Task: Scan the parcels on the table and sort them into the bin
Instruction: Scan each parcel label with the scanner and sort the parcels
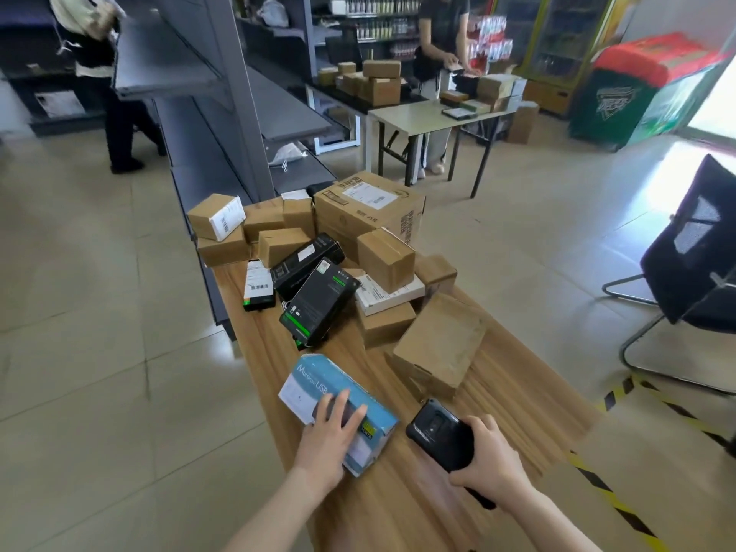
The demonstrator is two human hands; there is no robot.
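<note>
Tabletop: A long wood-grain tabletop [398,503] ran up the middle of the frame, and it was loaded. Brown cartons [278,243] were heaped at the far end beside one large carton [370,211].
Mid-pile: Black boxes with green trim [318,304] leaned on each other at the centre. A flat brown box [442,344] lay tilted just right of them.
Room: A pale tiled floor [99,312] lay all round, with grey shelving [223,125] climbing the upper left. A black chair [693,253] stood at the right edge, and yellow-and-black tape [613,500] marked the floor at lower right. A second table [414,117] carrying more cartons stood at upper centre, a person [442,29] behind it.
Parcel in play: The blue-and-white box [314,382] lay angled on the near tabletop at lower centre, directly under the left hand [328,440].
Left hand: It sat on top of that box, fingers [338,404] spread and nearly straight, pressing the upper face rather than wrapping it.
Right hand: The right hand [490,460] was just right of the box, fingers curled tight round a black handheld scanner [438,436]. The scanner's head pointed up-frame, clear of the box.
</note>
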